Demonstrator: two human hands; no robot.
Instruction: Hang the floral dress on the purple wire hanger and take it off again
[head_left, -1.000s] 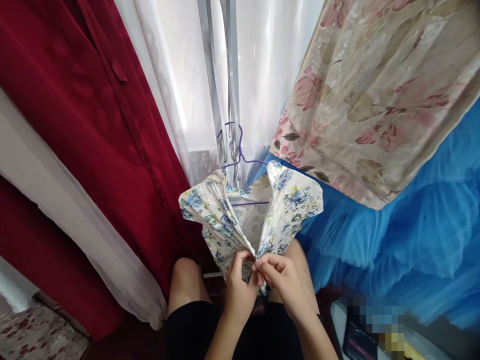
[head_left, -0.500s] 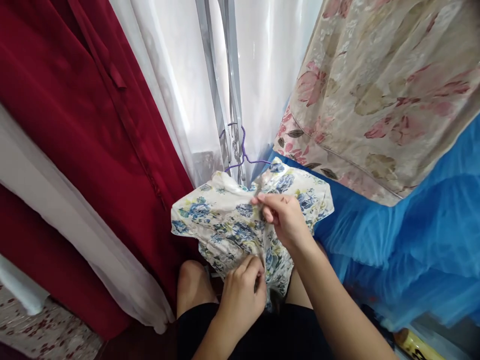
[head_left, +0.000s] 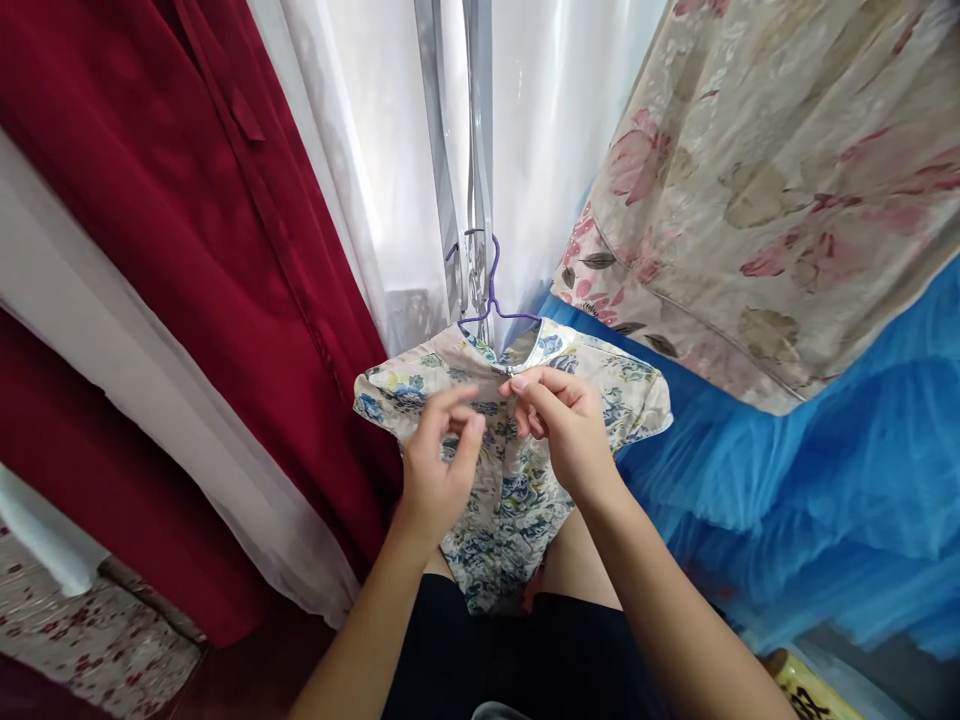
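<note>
Facing white curtain (head_left: 570, 130), red cloth (head_left: 225, 280) and blue tulle (head_left: 795, 490), pinching one floral garment (head_left: 519, 490) on one purple hanger (head_left: 493, 292) with right hand (head_left: 570, 435), holding left hand (head_left: 441, 468) nearby, loosely spread

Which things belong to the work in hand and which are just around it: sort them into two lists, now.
In the work:
- blue-flowered garment, pinched near its neckline
- purple hanger, inside the garment's shoulders
- grey straps, apparently supporting the hanger

Just around:
- red cloth
- white drape
- pink-flowered cloth
- blue ruffled fabric
- yellow object, partly cut off
</note>
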